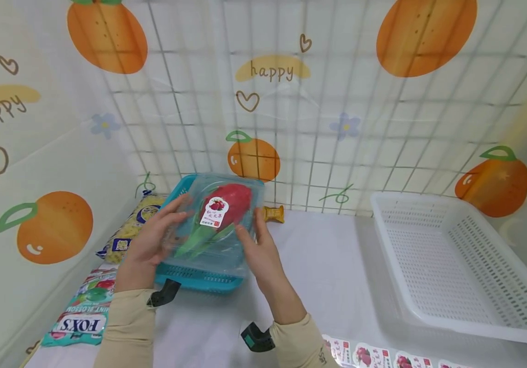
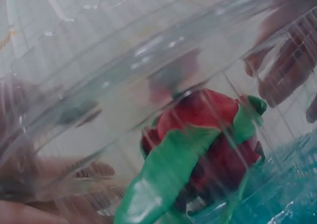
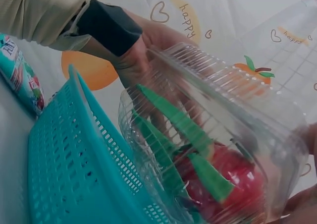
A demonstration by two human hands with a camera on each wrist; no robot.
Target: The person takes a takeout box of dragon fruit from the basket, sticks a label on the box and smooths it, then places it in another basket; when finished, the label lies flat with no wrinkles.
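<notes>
A clear plastic clamshell box [image 1: 226, 261] is held between both hands above a teal basket [image 1: 212, 286]. Inside it lies a red dragon fruit [image 1: 236, 200] with long green leaves, and a white sticker [image 1: 214, 212] with a fruit picture sits on the lid. The left hand [image 1: 143, 245] grips the box's left side, and the right hand [image 1: 263, 255] grips its right side, thumb near the lid edge. In the right wrist view the box [image 3: 233, 110] tilts beside the basket wall [image 3: 64, 140]. The basket's inside is mostly hidden beneath the box.
A yellow pasta-like bag [image 1: 134, 225] and a teal FOX'S candy bag [image 1: 84, 312] lie on the left. A small orange-wrapped snack [image 1: 274, 214] is behind the right hand. A white basket [image 1: 410, 286] stands on the right. A strip of fruit stickers [image 1: 371, 356] lies at the front edge.
</notes>
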